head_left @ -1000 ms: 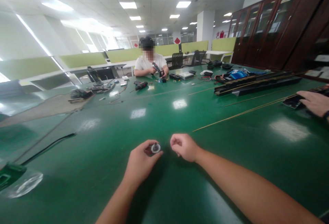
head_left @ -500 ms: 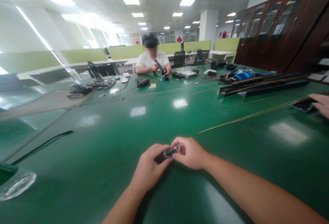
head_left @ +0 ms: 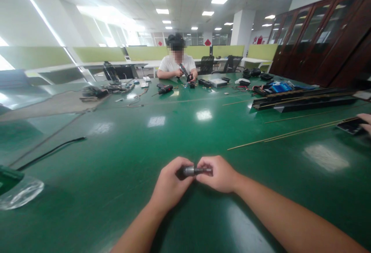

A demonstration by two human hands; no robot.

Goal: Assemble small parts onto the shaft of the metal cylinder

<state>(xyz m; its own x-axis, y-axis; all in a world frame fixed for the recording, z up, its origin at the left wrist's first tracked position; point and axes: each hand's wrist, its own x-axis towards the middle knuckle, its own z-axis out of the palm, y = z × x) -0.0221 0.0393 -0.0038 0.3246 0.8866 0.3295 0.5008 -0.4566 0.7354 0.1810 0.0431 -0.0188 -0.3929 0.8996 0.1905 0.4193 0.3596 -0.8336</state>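
a small metal tool (head_left: 189,171) is held between two bare hands, low over the near part of a glossy green bench (head_left: 162,139); whether it touches the surface cannot be told. its long axis runs from left to right, nearly level, across the wearer's body. the thick, dark and silvery end sits at the left, and the slim shaft points right. the left hand (head_left: 171,177) is clamped around the thick end, fingers and thumb curled over it, hiding its far tip. the right hand (head_left: 218,173) is closed on the shaft, thumb on the near side and fingers on the far side. beyond, to the right, thin yellow rods (head_left: 261,140) lie slanting, their nearer tips toward the hands. a black cable (head_left: 52,152) lies off to the left. across the bench sits a person in a white shirt (head_left: 165,63), with a drill (head_left: 165,89) lying in front.
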